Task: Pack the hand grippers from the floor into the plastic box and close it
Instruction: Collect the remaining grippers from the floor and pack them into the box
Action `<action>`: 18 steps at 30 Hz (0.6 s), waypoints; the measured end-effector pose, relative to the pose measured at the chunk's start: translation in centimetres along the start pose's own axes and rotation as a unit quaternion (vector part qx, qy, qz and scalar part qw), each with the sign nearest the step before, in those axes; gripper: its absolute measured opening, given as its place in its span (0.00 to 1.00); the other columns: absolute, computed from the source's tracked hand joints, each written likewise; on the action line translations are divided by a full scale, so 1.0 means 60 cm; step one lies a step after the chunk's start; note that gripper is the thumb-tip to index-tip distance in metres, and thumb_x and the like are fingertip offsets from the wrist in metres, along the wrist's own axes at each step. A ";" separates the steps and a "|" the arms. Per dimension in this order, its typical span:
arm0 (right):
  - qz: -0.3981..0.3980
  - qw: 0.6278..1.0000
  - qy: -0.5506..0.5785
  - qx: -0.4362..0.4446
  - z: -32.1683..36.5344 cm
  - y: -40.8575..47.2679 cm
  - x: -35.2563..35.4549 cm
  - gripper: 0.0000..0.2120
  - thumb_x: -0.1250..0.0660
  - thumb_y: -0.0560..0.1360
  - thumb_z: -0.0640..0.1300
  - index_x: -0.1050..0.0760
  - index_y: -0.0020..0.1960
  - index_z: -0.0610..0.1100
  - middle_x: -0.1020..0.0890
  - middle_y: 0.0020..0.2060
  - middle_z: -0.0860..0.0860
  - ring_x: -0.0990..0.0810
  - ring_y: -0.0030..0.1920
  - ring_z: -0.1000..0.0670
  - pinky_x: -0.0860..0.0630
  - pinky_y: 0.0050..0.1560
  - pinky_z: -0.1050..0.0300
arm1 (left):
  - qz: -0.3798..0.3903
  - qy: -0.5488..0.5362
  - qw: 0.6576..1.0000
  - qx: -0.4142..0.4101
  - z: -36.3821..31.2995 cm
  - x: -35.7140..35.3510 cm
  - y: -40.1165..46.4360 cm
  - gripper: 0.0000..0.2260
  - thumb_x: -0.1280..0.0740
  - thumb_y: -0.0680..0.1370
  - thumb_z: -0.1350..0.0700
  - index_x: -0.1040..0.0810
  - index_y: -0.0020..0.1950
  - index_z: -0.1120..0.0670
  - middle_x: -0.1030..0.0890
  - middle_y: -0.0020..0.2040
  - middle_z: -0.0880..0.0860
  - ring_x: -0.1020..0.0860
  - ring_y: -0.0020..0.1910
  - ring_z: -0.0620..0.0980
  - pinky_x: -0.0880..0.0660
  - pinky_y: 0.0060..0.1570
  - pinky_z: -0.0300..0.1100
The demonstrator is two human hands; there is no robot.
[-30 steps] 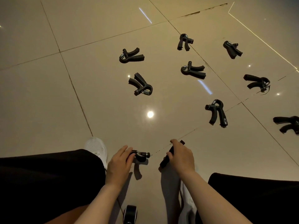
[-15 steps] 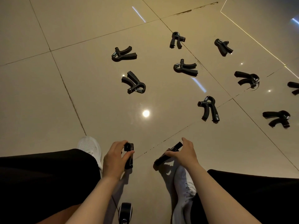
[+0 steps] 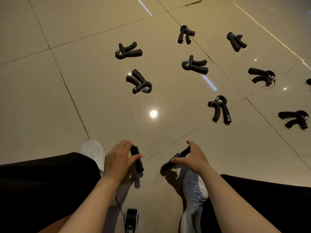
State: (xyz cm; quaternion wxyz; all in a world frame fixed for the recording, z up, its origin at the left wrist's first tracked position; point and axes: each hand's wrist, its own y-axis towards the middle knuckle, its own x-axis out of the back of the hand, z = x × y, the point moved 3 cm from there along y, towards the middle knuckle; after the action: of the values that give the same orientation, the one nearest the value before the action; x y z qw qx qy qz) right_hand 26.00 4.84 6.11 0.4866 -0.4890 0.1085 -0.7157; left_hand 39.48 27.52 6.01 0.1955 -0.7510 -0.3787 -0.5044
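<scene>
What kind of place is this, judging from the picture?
Probably an indoor room, a home or a gym; I cannot tell which. The floor is large glossy beige tiles reflecting ceiling lights, with black hand grippers scattered on it.

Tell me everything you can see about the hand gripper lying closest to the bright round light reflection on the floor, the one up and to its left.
That hand gripper is black, apparently plastic, with two curved handles that splay apart toward the upper left and join in a looped head at the lower right. A silvery coil spring sits across that head beside a small black knob. It lies flat on the glossy beige tiled floor, apart from the other grippers. No hand touches it. The outer handle looks ribbed, though finer detail is too small to tell.
</scene>
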 end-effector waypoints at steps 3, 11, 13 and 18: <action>-0.021 0.999 -0.030 0.040 0.023 -0.017 0.005 0.51 0.22 0.59 0.58 0.44 0.74 0.46 0.34 0.69 0.48 0.34 0.68 0.47 0.33 0.64 0.52 | -0.025 0.060 0.997 -0.051 -0.001 0.007 -0.006 0.18 0.23 0.64 0.47 0.22 0.44 0.58 0.20 0.42 0.52 0.22 0.33 0.51 0.30 0.26 0.40; -0.101 0.985 0.027 0.139 0.076 -0.125 0.059 0.47 0.22 0.61 0.57 0.41 0.73 0.49 0.32 0.66 0.50 0.33 0.65 0.49 0.33 0.60 0.55 | -0.109 -0.022 0.992 -0.066 -0.109 0.089 -0.028 0.18 0.35 0.71 0.44 0.24 0.48 0.58 0.22 0.44 0.53 0.24 0.31 0.51 0.28 0.28 0.40; -0.141 0.973 0.028 0.181 0.081 -0.173 0.078 0.46 0.22 0.61 0.55 0.41 0.71 0.51 0.31 0.64 0.51 0.33 0.64 0.50 0.34 0.57 0.58 | -0.137 -0.061 0.987 -0.062 -0.146 0.118 -0.051 0.17 0.34 0.72 0.44 0.25 0.49 0.57 0.22 0.45 0.53 0.24 0.33 0.51 0.26 0.29 0.42; -0.233 0.935 0.088 0.252 0.034 -0.338 0.146 0.42 0.21 0.60 0.54 0.40 0.67 0.59 0.31 0.64 0.56 0.32 0.64 0.53 0.34 0.59 0.58 | -0.209 -0.160 0.961 -0.083 -0.269 0.187 -0.115 0.17 0.29 0.69 0.47 0.24 0.51 0.56 0.19 0.45 0.52 0.20 0.38 0.51 0.26 0.37 0.38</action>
State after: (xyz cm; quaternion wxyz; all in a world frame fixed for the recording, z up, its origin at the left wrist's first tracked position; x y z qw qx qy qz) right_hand 15.24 8.69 25.15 0.4017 -0.2967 -0.1501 -0.8533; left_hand 26.63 25.18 22.25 -0.0406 -0.7398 -0.5103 -0.4366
